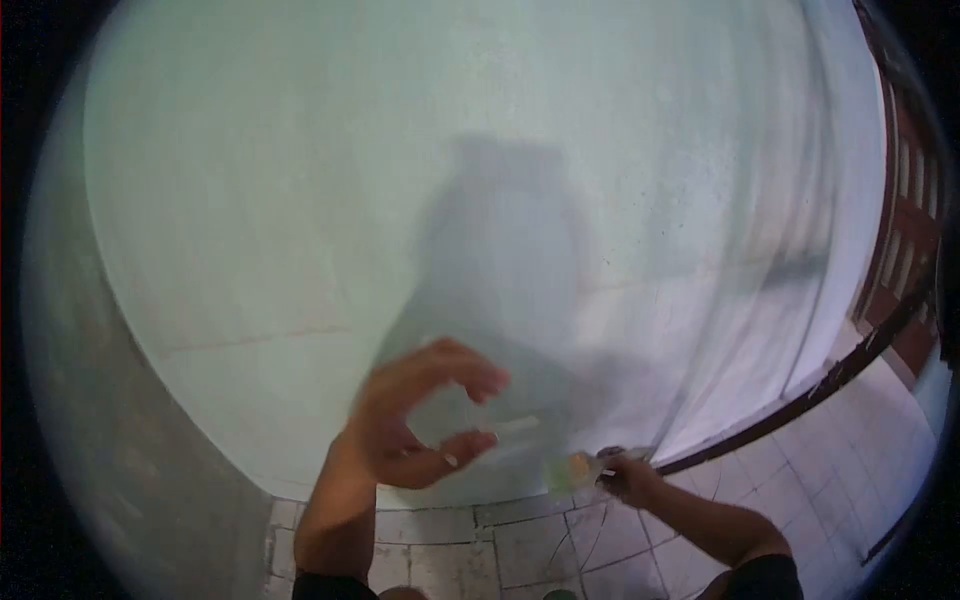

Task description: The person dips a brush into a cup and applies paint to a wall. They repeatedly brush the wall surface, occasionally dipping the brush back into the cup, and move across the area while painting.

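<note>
Raised in front of the pale green wall (pixel 300 200), my left hand (pixel 420 420) is open, its thumb and fingers curved apart in a C shape with nothing between them. A short whitish streak (pixel 517 427) shows just beyond the thumb tip. Lower and to the right, my right hand (pixel 628 478) is closed around a small blurred object with a pale green end and a tan patch (pixel 572 470); I cannot tell its kind. The object's end overlaps the bottom of the wall in this view. My shadow falls on the wall between and above both hands.
Pale floor tiles (pixel 620 535) run along the wall's foot. A grey side wall (pixel 190 480) rises at the left. On the right, a dark rail or edge (pixel 790 405) curves along the floor, with a reddish-brown slatted structure (pixel 905 210) behind it.
</note>
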Tool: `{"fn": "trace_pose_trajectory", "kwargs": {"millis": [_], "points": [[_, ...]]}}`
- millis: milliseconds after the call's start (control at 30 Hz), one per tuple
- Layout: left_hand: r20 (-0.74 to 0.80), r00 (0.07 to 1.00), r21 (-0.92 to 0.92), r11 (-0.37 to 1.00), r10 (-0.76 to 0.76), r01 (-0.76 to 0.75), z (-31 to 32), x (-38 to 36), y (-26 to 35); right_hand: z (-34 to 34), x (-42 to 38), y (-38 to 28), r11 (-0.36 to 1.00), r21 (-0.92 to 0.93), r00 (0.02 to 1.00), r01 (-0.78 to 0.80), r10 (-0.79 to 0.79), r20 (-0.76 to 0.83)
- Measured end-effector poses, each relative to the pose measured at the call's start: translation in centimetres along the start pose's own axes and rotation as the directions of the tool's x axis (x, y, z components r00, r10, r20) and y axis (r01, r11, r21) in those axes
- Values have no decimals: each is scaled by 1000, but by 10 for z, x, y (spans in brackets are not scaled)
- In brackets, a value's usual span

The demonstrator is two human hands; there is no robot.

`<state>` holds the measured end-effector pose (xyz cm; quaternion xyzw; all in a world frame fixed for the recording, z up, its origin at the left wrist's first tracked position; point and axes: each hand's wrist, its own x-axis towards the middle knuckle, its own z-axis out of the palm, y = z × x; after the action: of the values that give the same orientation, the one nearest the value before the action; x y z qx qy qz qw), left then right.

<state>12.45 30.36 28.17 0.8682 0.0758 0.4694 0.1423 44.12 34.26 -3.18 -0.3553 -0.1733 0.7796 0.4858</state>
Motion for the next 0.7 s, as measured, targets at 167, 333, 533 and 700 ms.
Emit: {"fn": "trace_pose_trajectory", "kwargs": {"millis": [167,333,533,700], "points": [[493,766,4,881,-413,472,9,-63,-29,26,-49,-18,929,-211,952,303,-307,14],[347,691,-274,636,-634,722,73,-169,-107,57,-96,-24,958,-22,921,285,-280,-270],[179,452,-754,174,-874,634,130,-235,-123,76,-111,-10,914,-18,867,406,-392,-307],[191,489,-770,179,-851,613,118,-216,-129,102,-118,12,776,126,739,617,-518,-430]]}}
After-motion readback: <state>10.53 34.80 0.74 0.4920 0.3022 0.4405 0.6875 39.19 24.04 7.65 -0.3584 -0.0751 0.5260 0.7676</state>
